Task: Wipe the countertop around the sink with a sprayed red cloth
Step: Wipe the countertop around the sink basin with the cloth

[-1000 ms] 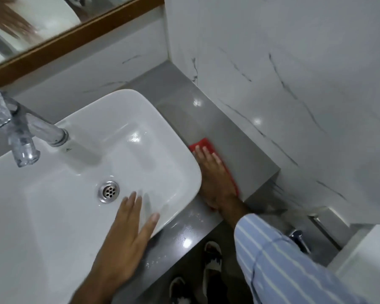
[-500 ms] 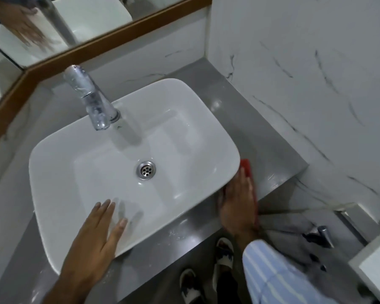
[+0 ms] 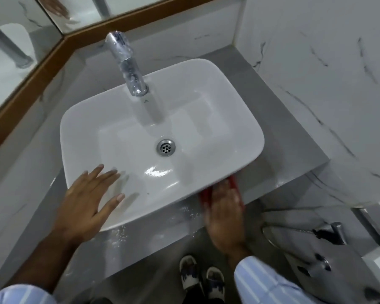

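Observation:
A white rectangular sink (image 3: 235,102) stands on a grey countertop (image 3: 294,154). My right hand (image 3: 225,216) lies flat on a red cloth (image 3: 235,185), pressing it onto the counter at the sink's front right corner. Only the cloth's edges show around my fingers. My left hand (image 3: 86,202) rests open on the sink's front left rim, fingers spread. White droplets or foam specks lie on the counter's front strip (image 3: 140,242) between my hands.
A chrome tap (image 3: 127,64) rises behind the basin over the drain (image 3: 166,147). Marble walls close the right side and back, under a wood-framed mirror (image 3: 26,71). A chrome hose and sprayer (image 3: 329,232) hang at lower right. My shoes (image 3: 201,279) are below the counter edge.
My right hand slid the red cloth from the counter's right side toward me, round the sink's front right corner. My left hand stayed on the rim. The view swung left, centring the sink.

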Demonstrator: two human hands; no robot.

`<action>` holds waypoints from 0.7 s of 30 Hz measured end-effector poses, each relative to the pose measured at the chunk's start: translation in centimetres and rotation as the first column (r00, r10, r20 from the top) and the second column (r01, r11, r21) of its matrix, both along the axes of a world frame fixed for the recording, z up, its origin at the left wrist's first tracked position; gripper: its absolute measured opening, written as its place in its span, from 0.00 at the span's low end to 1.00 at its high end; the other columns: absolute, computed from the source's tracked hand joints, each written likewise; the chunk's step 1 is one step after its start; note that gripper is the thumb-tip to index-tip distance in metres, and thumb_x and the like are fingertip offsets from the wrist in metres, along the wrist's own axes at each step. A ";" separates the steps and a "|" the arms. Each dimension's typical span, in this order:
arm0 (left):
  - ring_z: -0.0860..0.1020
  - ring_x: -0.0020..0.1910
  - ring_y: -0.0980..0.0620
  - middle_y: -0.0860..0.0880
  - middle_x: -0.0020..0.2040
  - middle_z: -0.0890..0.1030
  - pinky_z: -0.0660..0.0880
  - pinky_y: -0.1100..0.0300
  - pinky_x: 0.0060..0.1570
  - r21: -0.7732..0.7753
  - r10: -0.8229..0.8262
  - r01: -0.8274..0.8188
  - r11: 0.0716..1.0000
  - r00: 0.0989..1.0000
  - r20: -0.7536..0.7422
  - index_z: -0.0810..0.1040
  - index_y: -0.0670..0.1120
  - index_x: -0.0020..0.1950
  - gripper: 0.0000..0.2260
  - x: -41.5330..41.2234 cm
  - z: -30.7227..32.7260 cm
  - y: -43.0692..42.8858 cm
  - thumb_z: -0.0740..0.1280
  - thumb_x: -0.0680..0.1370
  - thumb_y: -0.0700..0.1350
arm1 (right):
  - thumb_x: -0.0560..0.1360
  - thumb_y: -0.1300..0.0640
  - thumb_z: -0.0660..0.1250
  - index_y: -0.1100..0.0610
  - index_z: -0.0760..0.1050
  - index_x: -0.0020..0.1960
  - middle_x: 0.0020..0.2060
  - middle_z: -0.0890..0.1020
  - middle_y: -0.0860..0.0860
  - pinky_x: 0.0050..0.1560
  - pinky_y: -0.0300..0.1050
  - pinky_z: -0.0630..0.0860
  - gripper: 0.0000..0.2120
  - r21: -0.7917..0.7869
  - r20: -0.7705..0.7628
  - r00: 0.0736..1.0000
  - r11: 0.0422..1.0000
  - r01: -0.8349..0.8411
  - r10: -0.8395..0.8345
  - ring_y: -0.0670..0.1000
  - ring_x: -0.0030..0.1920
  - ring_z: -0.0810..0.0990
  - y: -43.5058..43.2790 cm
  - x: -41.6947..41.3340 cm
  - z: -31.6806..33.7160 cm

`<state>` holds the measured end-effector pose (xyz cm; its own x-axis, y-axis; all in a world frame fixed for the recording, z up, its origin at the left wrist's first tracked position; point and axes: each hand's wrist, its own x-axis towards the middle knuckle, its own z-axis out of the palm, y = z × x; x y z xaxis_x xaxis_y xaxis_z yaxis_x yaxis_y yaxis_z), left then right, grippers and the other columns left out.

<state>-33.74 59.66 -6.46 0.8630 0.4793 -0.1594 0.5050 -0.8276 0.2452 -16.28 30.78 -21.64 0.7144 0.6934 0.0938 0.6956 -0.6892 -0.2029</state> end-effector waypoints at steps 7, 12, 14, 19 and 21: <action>0.63 0.82 0.51 0.51 0.78 0.74 0.53 0.46 0.84 0.032 0.017 -0.016 0.999 1.000 -0.004 0.74 0.51 0.77 0.37 -0.2 -0.5 0.1 0.43 0.81 0.71 | 0.84 0.48 0.60 0.67 0.73 0.73 0.74 0.74 0.65 0.76 0.64 0.65 0.27 0.022 0.105 0.979 0.984 -0.179 0.176 0.65 0.77 0.68 -2.5 3.2 -0.6; 0.62 0.83 0.52 0.52 0.77 0.75 0.50 0.44 0.84 0.103 0.035 -0.037 0.994 0.999 0.024 0.75 0.52 0.76 0.33 -0.6 -1.1 0.4 0.46 0.82 0.68 | 0.85 0.48 0.56 0.64 0.54 0.83 0.83 0.59 0.61 0.81 0.63 0.57 0.32 0.051 -0.020 0.978 0.976 0.209 -0.209 0.61 0.83 0.56 -2.6 3.8 -0.4; 0.60 0.83 0.51 0.52 0.78 0.73 0.49 0.43 0.84 0.115 0.039 -0.042 0.992 0.999 0.032 0.74 0.52 0.77 0.33 -0.6 -1.1 0.4 0.46 0.82 0.68 | 0.85 0.49 0.56 0.65 0.58 0.82 0.82 0.61 0.63 0.81 0.63 0.58 0.31 0.063 -0.008 0.992 0.990 0.124 -0.123 0.62 0.82 0.58 -0.5 -0.5 -0.6; 0.50 0.86 0.52 0.52 0.84 0.64 0.43 0.39 0.84 0.136 0.109 -0.116 0.984 0.992 0.060 0.68 0.51 0.80 0.32 -1.8 -1.0 0.7 0.48 0.83 0.67 | 0.84 0.45 0.58 0.61 0.59 0.82 0.82 0.61 0.59 0.79 0.60 0.64 0.32 0.039 -0.043 0.915 0.916 -0.400 0.401 0.59 0.82 0.60 5.0 -12.2 -0.6; 0.49 0.86 0.53 0.52 0.84 0.62 0.42 0.38 0.84 0.116 0.144 -0.152 0.982 0.987 0.073 0.67 0.50 0.81 0.33 -1.1 -1.2 0.4 0.48 0.82 0.67 | 0.85 0.43 0.54 0.60 0.57 0.83 0.83 0.59 0.57 0.81 0.58 0.62 0.32 0.001 -0.054 0.860 0.861 -0.508 0.508 0.58 0.83 0.58 4.9 -11.3 -0.6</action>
<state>-34.87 60.06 -7.64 0.7876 0.6149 -0.0398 0.6106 -0.7703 0.1838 -27.55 35.71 -22.24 0.2663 0.9623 0.0553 0.9389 -0.2460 -0.2407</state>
